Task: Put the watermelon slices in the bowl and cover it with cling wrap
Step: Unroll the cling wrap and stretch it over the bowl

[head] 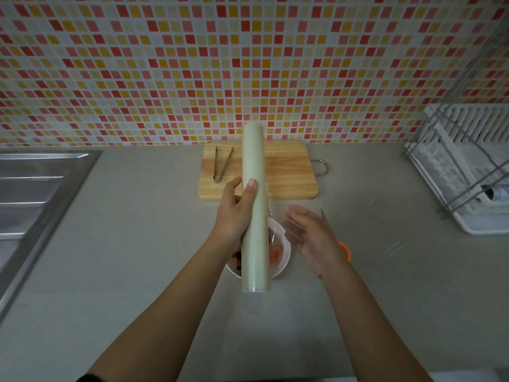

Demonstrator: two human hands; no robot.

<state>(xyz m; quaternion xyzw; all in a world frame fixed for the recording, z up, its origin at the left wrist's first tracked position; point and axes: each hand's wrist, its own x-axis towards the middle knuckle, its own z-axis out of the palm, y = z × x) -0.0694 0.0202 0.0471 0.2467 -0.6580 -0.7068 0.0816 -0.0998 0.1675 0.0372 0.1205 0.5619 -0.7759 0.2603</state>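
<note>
My left hand (237, 210) grips a long pale cling wrap roll (254, 205), held above the counter and pointing away from me. A loose edge of clear film (271, 210) hangs off the roll's right side. My right hand (311, 238) is beside the roll, palm up and fingers apart, and looks to be touching the film. Below the roll sits a white bowl (283, 255) with red watermelon slices (276, 253) inside, mostly hidden by the roll and my hands.
A wooden cutting board (289, 175) with metal tongs (221, 165) lies behind the bowl. A knife with an orange handle (345, 249) lies right of my right hand. A steel sink (35, 194) is at the left, a white dish rack (465, 172) at the right.
</note>
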